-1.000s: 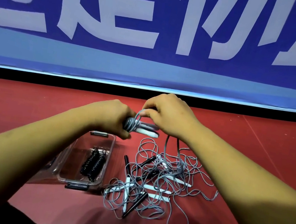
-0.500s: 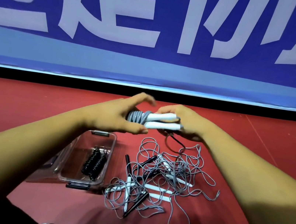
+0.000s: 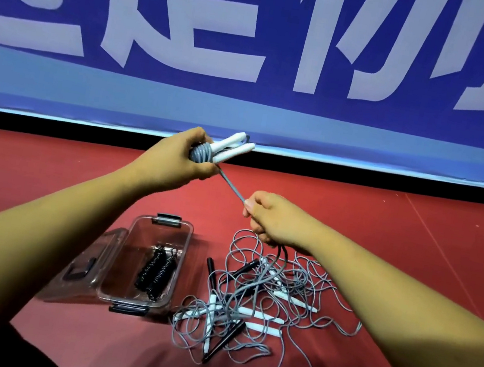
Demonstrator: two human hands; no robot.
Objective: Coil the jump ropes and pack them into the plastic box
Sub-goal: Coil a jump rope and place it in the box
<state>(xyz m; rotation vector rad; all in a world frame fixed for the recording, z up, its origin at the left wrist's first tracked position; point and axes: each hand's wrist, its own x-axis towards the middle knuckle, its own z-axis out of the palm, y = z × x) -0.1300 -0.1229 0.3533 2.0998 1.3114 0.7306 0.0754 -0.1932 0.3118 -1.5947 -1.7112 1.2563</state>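
My left hand (image 3: pixel 175 158) grips a grey jump rope's two white handles (image 3: pixel 230 147), with several turns of grey cord (image 3: pixel 200 154) wound round them. From that coil a taut stretch of cord (image 3: pixel 232 186) runs down-right to my right hand (image 3: pixel 273 220), which holds it in a fist. Below my right hand lies a tangled pile of grey ropes (image 3: pixel 250 302) with white and black handles on the red floor. The clear plastic box (image 3: pixel 160 227) stands open to the pile's left, with a coiled black rope (image 3: pixel 157 271) inside.
The box's clear lid (image 3: pixel 78 268) lies against its left side. A blue banner wall (image 3: pixel 260 59) with a black base strip rises just behind my hands. Red floor (image 3: pixel 415 242) extends to both sides.
My left hand lifted the handle bundle up and tilted it. My right hand left the handles, dropped down-right and now pulls the cord taut.
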